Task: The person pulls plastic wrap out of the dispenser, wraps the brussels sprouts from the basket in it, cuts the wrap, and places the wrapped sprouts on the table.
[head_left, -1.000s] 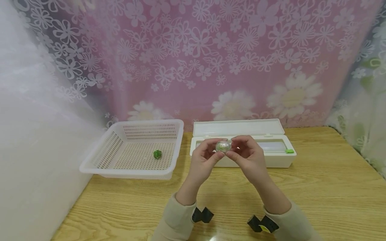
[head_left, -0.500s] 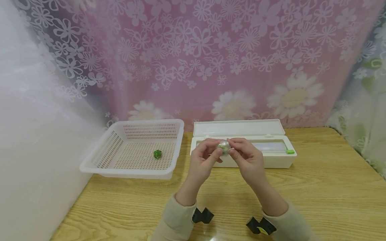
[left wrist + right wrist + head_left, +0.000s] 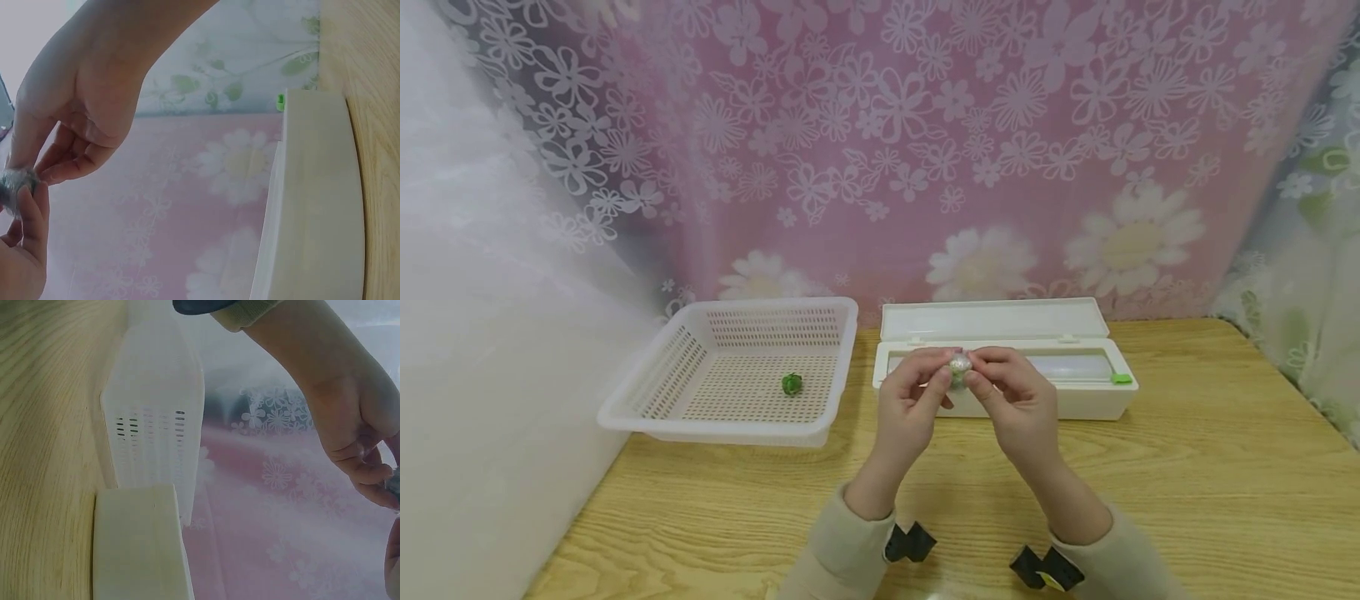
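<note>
Both hands are raised together in front of the long white box, holding one small ball (image 3: 958, 365) wrapped in shiny clear film, with pale green showing through. My left hand (image 3: 908, 407) pinches its left side between thumb and curled fingers. From the right, my right hand (image 3: 1018, 404) pinches the film with thumb and forefinger. The left wrist view shows the wrapped ball (image 3: 14, 187) at its left edge, darker green inside, fingertips of both hands against it. Only a sliver of the ball (image 3: 394, 482) enters the right wrist view.
Behind the hands stands the white cling film box (image 3: 1097, 403), lid (image 3: 992, 319) raised, a film roll (image 3: 1075, 367) inside and a green slider (image 3: 1121, 377) at its right end. A white perforated basket (image 3: 730, 429) to the left holds a small green leafy-looking lump (image 3: 792, 383). A floral curtain (image 3: 887, 167) hangs behind.
The fingers have closed further over the film-wrapped ball, so less of it shows. The right hand has shifted slightly left and the forearms slightly down. Basket and box stay put.
</note>
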The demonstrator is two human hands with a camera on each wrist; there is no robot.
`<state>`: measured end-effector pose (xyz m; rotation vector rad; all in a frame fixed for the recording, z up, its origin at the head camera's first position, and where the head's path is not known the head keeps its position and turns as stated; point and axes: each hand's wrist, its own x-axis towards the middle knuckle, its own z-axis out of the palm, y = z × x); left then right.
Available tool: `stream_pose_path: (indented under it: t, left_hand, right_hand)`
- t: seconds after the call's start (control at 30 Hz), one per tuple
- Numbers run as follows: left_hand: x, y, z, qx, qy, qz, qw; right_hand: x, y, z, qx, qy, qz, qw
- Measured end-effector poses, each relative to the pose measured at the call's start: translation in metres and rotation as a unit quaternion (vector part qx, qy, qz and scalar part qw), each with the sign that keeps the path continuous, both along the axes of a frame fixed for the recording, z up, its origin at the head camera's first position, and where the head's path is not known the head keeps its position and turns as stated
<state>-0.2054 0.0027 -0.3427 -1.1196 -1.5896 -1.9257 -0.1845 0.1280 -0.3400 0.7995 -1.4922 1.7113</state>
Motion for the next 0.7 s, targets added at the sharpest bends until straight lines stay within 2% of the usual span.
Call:
stream_pose_path:
  t: [0.07, 0.13, 0.23, 0.33, 0.5, 0.7]
  left_hand:
    - [0.001, 0.002, 0.0, 0.0, 0.019, 0.027, 0.9995]
    - [0.002, 0.004, 0.0, -0.005, 0.043, 0.06, 0.9972]
    - [0.003, 0.006, 0.0, -0.024, 0.077, 0.102, 0.9915]
    - [0.003, 0.008, 0.0, -0.045, 0.092, 0.121, 0.9874]
    - [0.002, 0.008, 0.0, -0.055, 0.093, 0.123, 0.9865]
    - [-0.001, 0.006, -0.001, -0.047, 0.089, 0.108, 0.989]
  right_hand:
    - [-0.001, -0.002, 0.0, 0.008, 0.025, -0.025, 0.999]
    - [-0.003, -0.004, 0.0, 0.028, 0.057, -0.071, 0.995]
    - [-0.006, -0.005, -0.001, 0.06, 0.1, -0.154, 0.981]
    - [-0.008, -0.006, -0.002, 0.079, 0.131, -0.216, 0.964]
    - [-0.01, -0.008, -0.002, 0.085, 0.181, -0.235, 0.951]
    - [-0.01, -0.011, 0.0, 0.081, 0.207, -0.22, 0.95]
